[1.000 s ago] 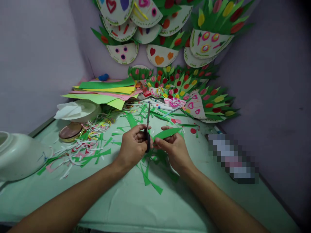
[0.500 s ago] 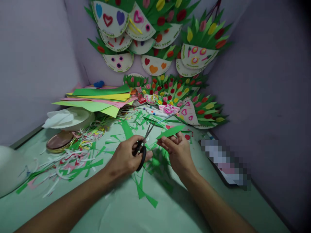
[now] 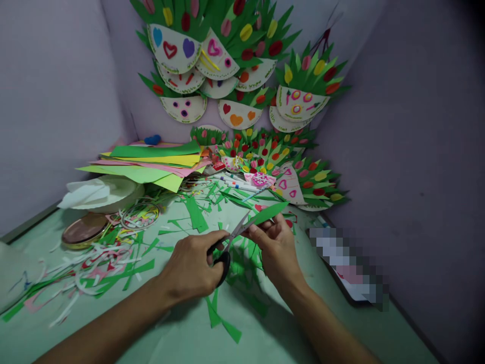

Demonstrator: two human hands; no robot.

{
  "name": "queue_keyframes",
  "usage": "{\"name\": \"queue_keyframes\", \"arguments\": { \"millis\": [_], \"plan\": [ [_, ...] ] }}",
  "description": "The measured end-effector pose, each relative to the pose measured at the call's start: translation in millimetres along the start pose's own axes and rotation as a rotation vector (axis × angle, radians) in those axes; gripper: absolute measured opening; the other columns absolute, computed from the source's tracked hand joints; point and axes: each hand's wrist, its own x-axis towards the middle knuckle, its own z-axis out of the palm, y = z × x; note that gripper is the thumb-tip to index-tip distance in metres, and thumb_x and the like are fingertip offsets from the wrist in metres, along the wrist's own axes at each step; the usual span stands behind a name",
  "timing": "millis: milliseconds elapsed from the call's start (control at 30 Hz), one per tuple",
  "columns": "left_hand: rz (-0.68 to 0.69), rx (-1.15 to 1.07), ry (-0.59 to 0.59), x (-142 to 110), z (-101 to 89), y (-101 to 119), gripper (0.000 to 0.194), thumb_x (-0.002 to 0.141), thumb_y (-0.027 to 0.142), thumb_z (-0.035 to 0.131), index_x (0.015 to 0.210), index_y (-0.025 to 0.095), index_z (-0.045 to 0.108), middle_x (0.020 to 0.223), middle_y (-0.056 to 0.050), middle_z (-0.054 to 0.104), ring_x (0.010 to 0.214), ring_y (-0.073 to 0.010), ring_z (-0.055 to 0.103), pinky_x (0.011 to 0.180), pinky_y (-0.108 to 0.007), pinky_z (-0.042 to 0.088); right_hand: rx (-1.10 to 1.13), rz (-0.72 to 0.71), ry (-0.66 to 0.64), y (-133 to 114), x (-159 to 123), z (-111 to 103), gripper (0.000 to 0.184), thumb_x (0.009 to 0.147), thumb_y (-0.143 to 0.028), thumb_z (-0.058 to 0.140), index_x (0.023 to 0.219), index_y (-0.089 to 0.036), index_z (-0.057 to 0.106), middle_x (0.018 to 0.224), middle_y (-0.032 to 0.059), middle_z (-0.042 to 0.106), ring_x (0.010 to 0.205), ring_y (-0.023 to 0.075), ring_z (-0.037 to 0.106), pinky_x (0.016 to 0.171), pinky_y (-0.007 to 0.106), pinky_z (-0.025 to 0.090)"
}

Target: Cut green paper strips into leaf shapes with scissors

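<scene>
My left hand (image 3: 195, 265) is closed on the black handles of a pair of scissors (image 3: 238, 228), its blades parted and pointing up to the right. Between thumb and fingers, my right hand (image 3: 278, 247) pinches a leaf-shaped piece of green paper (image 3: 270, 213). The scissor blades are at the left end of this paper; whether they are cutting into it I cannot make out. Green paper offcuts (image 3: 233, 328) lie on the table below both hands.
Coloured paper sheets (image 3: 151, 172) are stacked back left, behind a white bowl (image 3: 125, 194) and a round brown-lidded container (image 3: 85, 230). Paper scraps (image 3: 98, 265) cover the left side. Decorated paper-plate crafts (image 3: 288, 184) stand behind; others hang above. A blurred flat device (image 3: 348, 268) lies right.
The scissors have swung rightward, from upright beside the green paper to its left end, with their blades opening wider. The whole view has shifted slightly, so the background sits lower.
</scene>
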Motion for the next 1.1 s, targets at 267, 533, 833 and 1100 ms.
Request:
{"name": "queue_keyframes", "arguments": {
  "millis": [267,533,833,1100],
  "plan": [
    [0.032,0.009,-0.004,0.1,-4.6,3.9,0.018,0.072,0.021,0.049,0.086,0.025,0.058,0.069,0.005,0.063,0.060,-0.0122,0.054,0.057,-0.023,0.038,-0.012,-0.028,-0.011,-2.0,3.1,-1.6,0.030,0.065,-0.021,0.069,0.087,-0.023,0.049,0.083,-0.0011,0.062,0.068,0.0134,0.058,0.064,0.031,0.054],
    [0.042,-0.017,0.004,0.5,-3.6,3.8,0.021,0.073,0.019,0.048,0.090,0.026,0.059,0.071,0.005,0.063,0.061,-0.0120,0.054,0.057,-0.022,0.037,0.009,-0.032,-0.021,-0.5,1.6,-0.9,0.029,0.066,-0.020,0.068,0.088,-0.022,0.049,0.083,-0.0014,0.062,0.069,0.0130,0.058,0.067,0.033,0.054],
    [0.053,-0.093,-0.001,1.1,-2.9,2.3,0.025,0.074,0.015,0.047,0.091,0.025,0.060,0.074,0.004,0.065,0.065,-0.0125,0.057,0.060,-0.021,0.039,0.030,-0.024,-0.018,1.2,1.7,-1.7,0.028,0.067,-0.019,0.068,0.087,-0.022,0.048,0.082,-0.0021,0.062,0.070,0.0123,0.059,0.067,0.032,0.055],
    [0.046,-0.146,-0.031,0.5,-3.5,1.4,0.032,0.073,0.012,0.044,0.096,0.024,0.064,0.066,0.003,0.063,0.065,-0.0137,0.059,0.060,-0.021,0.040,0.025,-0.008,0.019,-1.0,2.1,0.0,0.032,0.065,-0.018,0.068,0.090,-0.021,0.049,0.076,-0.0033,0.062,0.068,0.0116,0.059,0.064,0.029,0.054]
  ]
}}
